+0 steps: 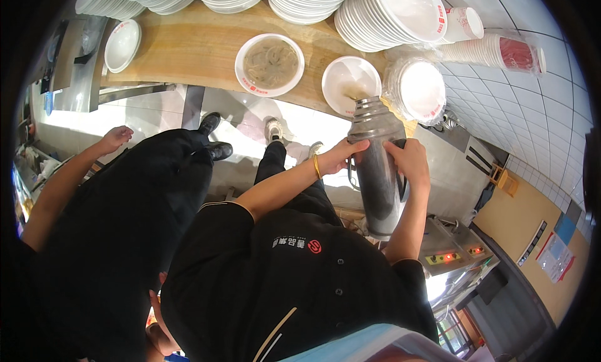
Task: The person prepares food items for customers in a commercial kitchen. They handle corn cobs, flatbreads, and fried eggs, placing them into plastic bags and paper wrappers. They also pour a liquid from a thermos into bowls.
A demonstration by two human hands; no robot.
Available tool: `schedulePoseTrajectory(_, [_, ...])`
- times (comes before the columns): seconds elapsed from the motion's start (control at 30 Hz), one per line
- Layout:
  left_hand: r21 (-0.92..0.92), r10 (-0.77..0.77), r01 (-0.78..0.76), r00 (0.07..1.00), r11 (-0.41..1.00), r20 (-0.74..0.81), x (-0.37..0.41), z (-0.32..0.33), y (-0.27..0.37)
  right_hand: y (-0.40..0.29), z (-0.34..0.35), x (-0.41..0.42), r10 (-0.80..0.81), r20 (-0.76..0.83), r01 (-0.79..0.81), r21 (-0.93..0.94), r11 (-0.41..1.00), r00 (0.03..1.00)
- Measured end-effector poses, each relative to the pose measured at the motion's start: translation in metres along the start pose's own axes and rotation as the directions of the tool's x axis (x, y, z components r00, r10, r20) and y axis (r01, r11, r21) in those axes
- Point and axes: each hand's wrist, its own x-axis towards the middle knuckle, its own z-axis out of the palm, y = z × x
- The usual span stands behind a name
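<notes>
My left hand [340,156], with a gold bangle at the wrist, grips the upper side of a large metal vacuum flask [375,183]. On the flask's other side, my right hand [412,162] holds it near a dark handle. Its ridged neck tilts over the near rim of a white bowl [342,73]. A little brownish liquid [351,90] shows in that bowl beside the flask's mouth. To the left stands a bowl of cloudy soup [271,63] with pale strips in it. Both bowls rest on a wooden counter [188,47].
Stacks of white bowls [310,5] line the counter's back. Plastic-wrapped bowls [420,92] and sleeved paper cups [488,52] stand at the right by a tiled wall [507,94]. A single bowl [123,46] sits at the left. A co-worker in black [122,212] stands close on my left.
</notes>
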Motion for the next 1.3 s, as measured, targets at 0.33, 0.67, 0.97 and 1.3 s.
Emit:
schedulePoseTrajectory(0.33, [0.002,-0.034,0.034,0.997,0.999,0.070,0.002,-0.001,0.004,-0.014,-0.010,0.008,0.026,0.042,-0.025,-0.026,0.999,0.999])
schedulePoseTrajectory(0.67, [-0.022,-0.032,0.035,0.994,0.999,0.100,-0.002,0.004,0.014,-0.020,-0.015,0.014,0.043,0.067,-0.039,-0.061,0.997,0.997])
schedulePoseTrajectory(0.97, [-0.044,-0.007,0.010,0.998,0.999,0.054,0.000,0.003,0.009,-0.008,-0.006,0.018,-0.064,-0.030,0.064,0.001,0.998,0.998])
schedulePoseTrajectory(1.3, [-0.045,-0.014,0.015,1.000,0.999,0.027,-0.001,0.004,0.011,-0.012,-0.009,0.011,-0.041,-0.007,0.041,0.041,0.998,0.999])
